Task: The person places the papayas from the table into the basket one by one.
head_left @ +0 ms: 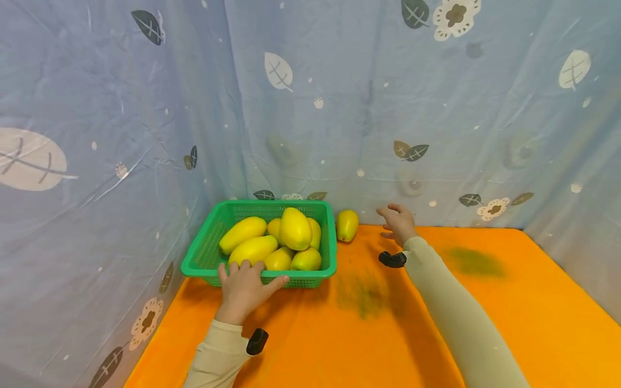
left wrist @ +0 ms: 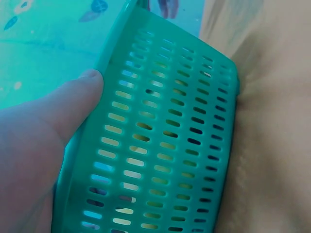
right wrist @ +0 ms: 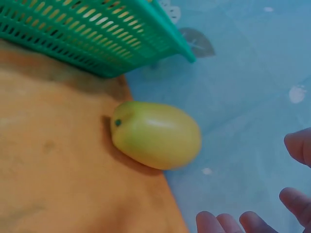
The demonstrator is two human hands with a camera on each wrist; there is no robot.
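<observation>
A green plastic basket [head_left: 332,237] with slotted walls holds several yellow mangoes [head_left: 254,249]. My left hand [head_left: 246,291] grips the basket's near rim, fingers over the edge and thumb along the outside, as the left wrist view also shows the thumb [left wrist: 80,99] at the rim. One loose mango [head_left: 347,225] lies on the orange surface just right of the basket, by the back edge. To the right of that mango hovers my right hand [head_left: 399,223], fingers spread and holding nothing. The right wrist view shows the loose mango [right wrist: 155,136] apart from the fingertips [right wrist: 296,204].
The orange tabletop [head_left: 310,334] carries dark green smudges [head_left: 364,293]. Blue curtain cloth [head_left: 330,124] with leaf and flower prints rises right behind the basket and along the left side. Black straps with small devices [head_left: 257,341] sit on both wrists.
</observation>
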